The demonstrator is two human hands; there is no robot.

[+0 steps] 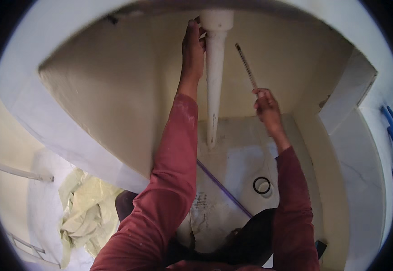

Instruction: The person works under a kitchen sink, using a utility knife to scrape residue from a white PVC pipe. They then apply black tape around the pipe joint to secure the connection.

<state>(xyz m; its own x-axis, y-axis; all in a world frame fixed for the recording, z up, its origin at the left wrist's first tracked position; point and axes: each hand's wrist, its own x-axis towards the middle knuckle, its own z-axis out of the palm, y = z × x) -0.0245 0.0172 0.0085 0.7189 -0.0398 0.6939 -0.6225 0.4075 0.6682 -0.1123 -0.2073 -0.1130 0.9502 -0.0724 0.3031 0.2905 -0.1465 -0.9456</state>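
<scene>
A white plastic pipe (214, 86) stands nearly upright from the floor, with a wider white collar (217, 21) at its top. My left hand (193, 52) is raised to the upper pipe just below the collar. Its fingers close around the left side of the pipe, their tips partly hidden behind it. To the right of the pipe, my right hand (266, 107) is closed on the lower end of a thin straight strip with dark marks (245, 64). The strip points up and left, apart from the pipe. Its exact kind is unclear.
A black ring (254, 185) sits around a white opening low on the right. A purple rod (223, 186) lies slanting across the floor. Crumpled yellowish sheeting (86, 212) lies at lower left. Pale walls curve around me, and blue tubes (392, 131) show at far right.
</scene>
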